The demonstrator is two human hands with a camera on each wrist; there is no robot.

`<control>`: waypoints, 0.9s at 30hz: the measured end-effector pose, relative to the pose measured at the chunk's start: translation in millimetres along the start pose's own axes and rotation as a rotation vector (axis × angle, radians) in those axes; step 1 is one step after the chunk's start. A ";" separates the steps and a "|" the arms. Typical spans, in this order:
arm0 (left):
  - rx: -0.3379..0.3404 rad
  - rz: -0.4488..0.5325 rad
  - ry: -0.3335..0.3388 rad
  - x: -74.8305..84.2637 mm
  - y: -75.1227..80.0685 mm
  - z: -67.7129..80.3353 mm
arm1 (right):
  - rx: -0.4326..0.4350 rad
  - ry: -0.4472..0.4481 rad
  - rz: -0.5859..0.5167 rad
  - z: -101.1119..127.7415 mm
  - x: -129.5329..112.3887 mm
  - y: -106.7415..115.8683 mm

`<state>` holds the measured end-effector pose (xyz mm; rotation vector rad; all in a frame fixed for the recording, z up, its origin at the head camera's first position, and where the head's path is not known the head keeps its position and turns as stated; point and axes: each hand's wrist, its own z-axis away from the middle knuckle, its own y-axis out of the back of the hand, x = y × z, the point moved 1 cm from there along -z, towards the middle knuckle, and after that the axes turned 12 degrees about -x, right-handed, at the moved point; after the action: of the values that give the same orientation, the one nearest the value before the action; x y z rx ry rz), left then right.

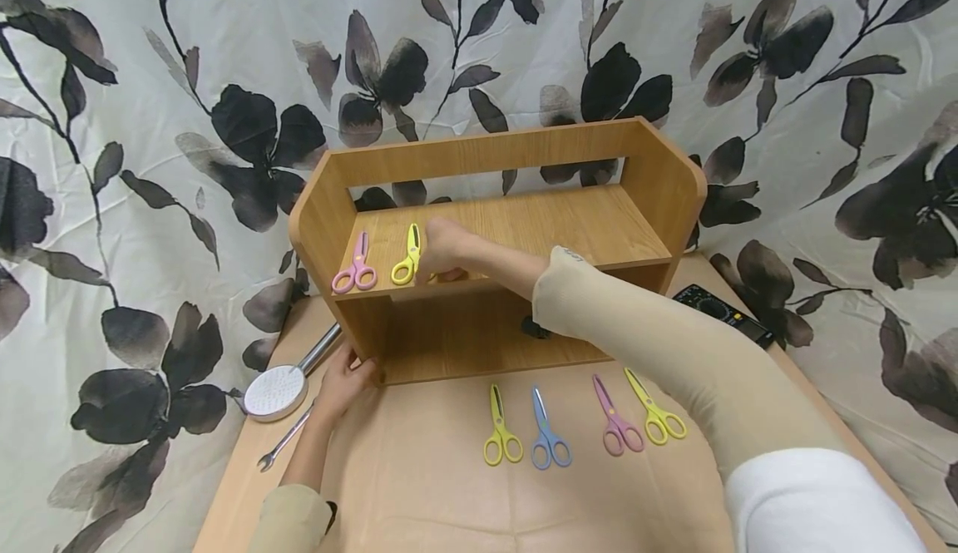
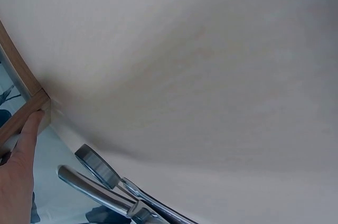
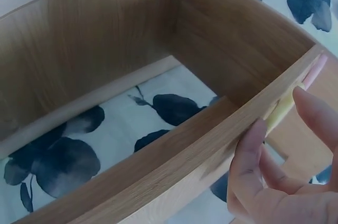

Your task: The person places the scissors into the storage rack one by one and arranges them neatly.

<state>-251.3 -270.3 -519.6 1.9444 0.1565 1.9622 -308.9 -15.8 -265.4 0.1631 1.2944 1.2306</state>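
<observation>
A two-tier wooden shelf (image 1: 494, 154) stands at the back of the table. My left hand (image 1: 346, 382) holds its lower left front corner, a finger (image 2: 30, 134) lying along the side panel in the left wrist view. On the upper tier lie pink scissors (image 1: 356, 266) and, to their right, yellow scissors (image 1: 408, 258). Right beside the yellow pair is my right hand (image 1: 446, 247), at the upper tier's front edge. In the right wrist view its thumb and fingers (image 3: 248, 155) are parted near the yellow scissors (image 3: 282, 109), with nothing visible between them.
Before the shelf lie yellow scissors (image 1: 501, 432), blue scissors (image 1: 546, 432), pink scissors (image 1: 616, 420) and more yellow scissors (image 1: 654, 412). A shower head (image 1: 277, 391) and a wrench (image 1: 284, 441) lie left, a black multimeter (image 1: 722, 313) right. A small black object (image 1: 535, 328) sits in the lower tier.
</observation>
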 end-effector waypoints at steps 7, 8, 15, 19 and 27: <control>0.014 -0.029 -0.004 -2.1 -0.4 1.5 | -0.049 0.111 -0.028 31.8 18.2 -3.7; 0.017 -0.037 -0.008 -2.1 -0.5 1.2 | -0.047 0.124 -0.049 38.2 23.3 -6.0; 0.016 -0.050 0.004 1.9 0.8 -0.6 | -0.026 0.199 -0.252 74.3 73.8 -37.8; 0.017 -0.056 0.009 1.5 1.7 -1.5 | 0.025 0.230 -0.361 81.6 102.7 -64.1; 0.014 -0.027 0.005 0.7 1.0 0.3 | 0.052 0.253 -0.533 82.6 152.7 -121.0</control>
<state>-251.2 -271.0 -518.7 1.9362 0.1973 1.9544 -205.3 91.0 -415.8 -0.2955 1.4670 0.7748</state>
